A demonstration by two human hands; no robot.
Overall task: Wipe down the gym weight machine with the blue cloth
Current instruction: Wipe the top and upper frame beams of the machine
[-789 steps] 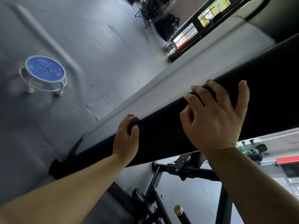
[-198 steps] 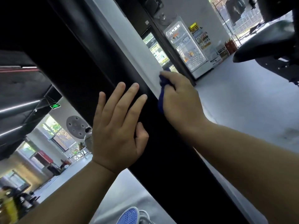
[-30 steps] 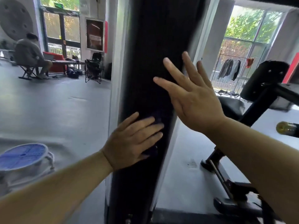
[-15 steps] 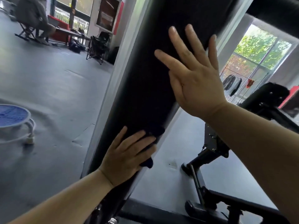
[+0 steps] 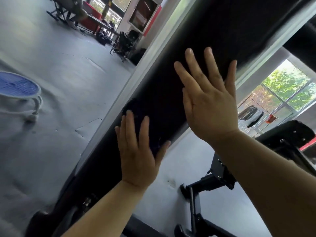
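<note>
Blue cloth (image 5: 132, 106) pinned under the left hand (image 5: 136, 154), fingers straight, palm pressing it flat against the black pad (image 5: 196, 28) of the weight machine. No curl, no pinch. The cloth is dark and fuzzy, bunched, and pokes out past the fingertips and beside the thumb. The right hand (image 5: 208, 106) is higher on the same pad, fingers spread flat, holding nothing, apart from the cloth. A pale frame edge (image 5: 109, 117) runs along the slanting pad's left side. Lower right, a black machine frame (image 5: 218, 175) stands on the grey floor (image 5: 68, 74), with a padded seat (image 5: 290, 132) beyond. Off left sits a blue-topped stool (image 5: 17, 84), and further back a folding chair (image 5: 123, 43).
</note>
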